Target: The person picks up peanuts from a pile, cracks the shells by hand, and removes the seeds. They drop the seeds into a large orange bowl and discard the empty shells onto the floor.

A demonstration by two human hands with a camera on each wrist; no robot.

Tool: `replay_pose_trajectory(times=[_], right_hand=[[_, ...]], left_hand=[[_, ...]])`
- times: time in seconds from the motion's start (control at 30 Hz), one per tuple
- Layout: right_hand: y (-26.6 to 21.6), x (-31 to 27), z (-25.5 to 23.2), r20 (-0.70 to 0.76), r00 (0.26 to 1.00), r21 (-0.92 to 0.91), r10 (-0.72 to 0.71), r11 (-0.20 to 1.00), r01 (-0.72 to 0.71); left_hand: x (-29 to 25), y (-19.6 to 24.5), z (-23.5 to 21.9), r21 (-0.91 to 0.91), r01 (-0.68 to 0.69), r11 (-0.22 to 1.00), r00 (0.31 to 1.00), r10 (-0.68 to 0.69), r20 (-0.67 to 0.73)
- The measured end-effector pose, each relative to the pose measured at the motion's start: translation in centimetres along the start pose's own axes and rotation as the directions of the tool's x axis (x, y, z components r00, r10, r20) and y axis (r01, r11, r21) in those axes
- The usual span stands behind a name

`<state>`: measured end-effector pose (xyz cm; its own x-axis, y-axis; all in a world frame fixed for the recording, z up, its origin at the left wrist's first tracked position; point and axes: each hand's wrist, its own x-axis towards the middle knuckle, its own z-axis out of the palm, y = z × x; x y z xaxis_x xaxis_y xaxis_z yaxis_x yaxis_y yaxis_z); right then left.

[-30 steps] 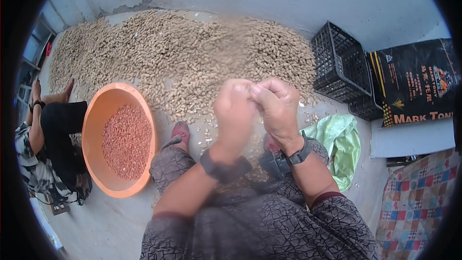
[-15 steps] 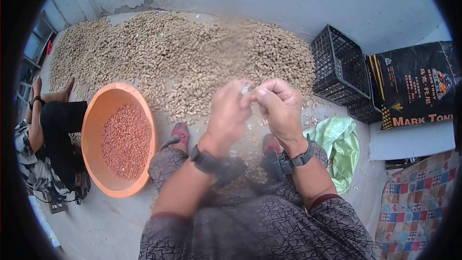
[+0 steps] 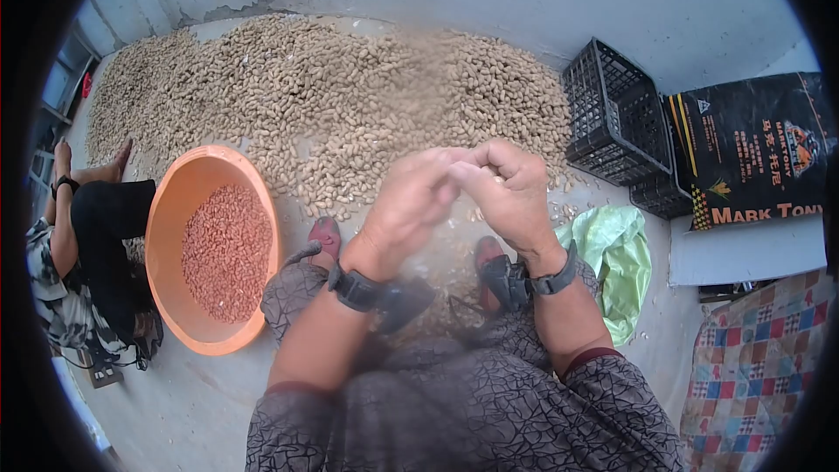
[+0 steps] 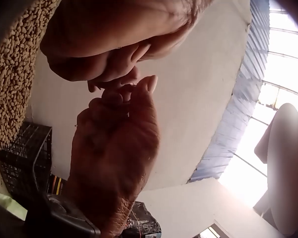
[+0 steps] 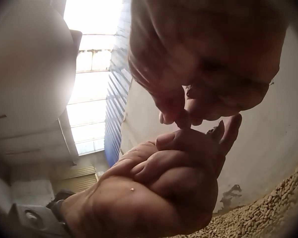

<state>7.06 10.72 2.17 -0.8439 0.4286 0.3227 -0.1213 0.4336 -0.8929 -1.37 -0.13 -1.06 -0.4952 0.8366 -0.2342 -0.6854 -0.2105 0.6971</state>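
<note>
In the head view my left hand [image 3: 406,205] and right hand [image 3: 511,197] meet at the fingertips above the floor, between my knees. A pale peanut [image 3: 499,179] shows among the curled fingers of the right hand. Seen from the right wrist, the left hand [image 5: 154,186] has its fingers curled, with a piece of peanut shell [image 5: 216,130] between them. The right hand [image 5: 208,59] bends down over it, thumb and finger pinching at the left fingertips. In the left wrist view the right hand [image 4: 116,144] reaches up to the left; what they pinch is mostly hidden.
A broad heap of unshelled peanuts [image 3: 323,96] covers the floor ahead. An orange basin [image 3: 162,288] of red kernels [image 3: 227,253] stands left, beside another seated person [image 3: 105,236]. Black crates [image 3: 612,114], a printed sack [image 3: 752,153] and a green bag [image 3: 612,249] lie right.
The left hand, blurred and holding a pale shell piece half a second ago, has turned and closed in on the right fingertips. The right hand has barely moved.
</note>
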Motion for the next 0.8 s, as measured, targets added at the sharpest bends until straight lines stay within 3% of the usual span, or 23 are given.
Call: replay_pose_trajectory(times=[0.07,0.1,0.13,0.17,0.23,0.27,0.33,0.37,0.43,0.57,0.63,0.77,0.8], right_hand=[[0.0,0.2,-0.8,-0.009,0.998,0.072,0.065,0.995,-0.064],[0.0,0.6,-1.4,0.032,0.985,0.135,0.167,0.976,-0.17],[-0.1,0.8,-1.7,0.079,0.961,0.193,0.264,0.942,-0.275],[-0.4,0.8,-1.9,0.103,0.931,0.204,0.35,0.909,-0.365],[-0.2,0.8,-2.2,0.129,0.913,0.222,0.387,0.886,-0.407],[-0.1,0.9,-2.3,0.16,0.893,0.239,0.421,0.861,-0.449],[0.1,0.9,-2.3,0.225,0.873,0.325,0.432,0.811,-0.485],[0.2,0.9,-2.3,0.294,0.853,0.403,0.432,0.753,-0.521],[0.1,0.8,-1.9,0.296,0.84,0.437,0.454,0.718,-0.542],[0.6,0.7,-0.9,0.298,0.795,0.492,0.528,0.629,-0.602],[0.6,0.8,-0.6,0.285,0.767,0.481,0.575,0.606,-0.633],[1.1,0.8,-0.7,0.324,0.708,0.505,0.627,0.518,-0.69],[1.4,0.9,-0.8,0.324,0.709,0.505,0.626,0.52,-0.689]], left_hand=[[-0.1,0.3,0.3,0.019,-0.011,1.0,1.0,0.011,-0.018],[-0.2,0.4,0.4,0.325,-0.114,0.939,0.99,0.136,-0.046],[-0.3,0.6,0.4,0.601,-0.189,0.777,0.965,0.261,-0.034],[-0.5,1.1,0.4,0.601,-0.188,0.776,0.965,0.259,-0.032],[-1.1,2.7,0.2,0.686,-0.149,0.712,0.98,0.196,0.008],[-1.6,3.2,0.5,0.686,-0.147,0.712,0.981,0.194,0.009],[-2.4,4.0,1.1,0.545,-0.14,0.827,0.987,0.159,0.013],[-2.6,4.0,1.3,0.546,-0.14,0.826,0.987,0.158,0.014],[-2.8,3.8,1.7,0.524,-0.184,0.832,0.983,0.145,0.114],[-1.9,2.7,2.2,0.59,-0.122,0.798,0.99,0.054,0.132],[-1.4,1.5,1.6,0.614,-0.219,0.758,0.975,0.147,0.166],[-0.8,0.7,1.1,0.624,-0.282,0.728,0.959,0.221,0.176],[-0.8,0.8,1.1,0.627,-0.276,0.729,0.959,0.256,0.124]])
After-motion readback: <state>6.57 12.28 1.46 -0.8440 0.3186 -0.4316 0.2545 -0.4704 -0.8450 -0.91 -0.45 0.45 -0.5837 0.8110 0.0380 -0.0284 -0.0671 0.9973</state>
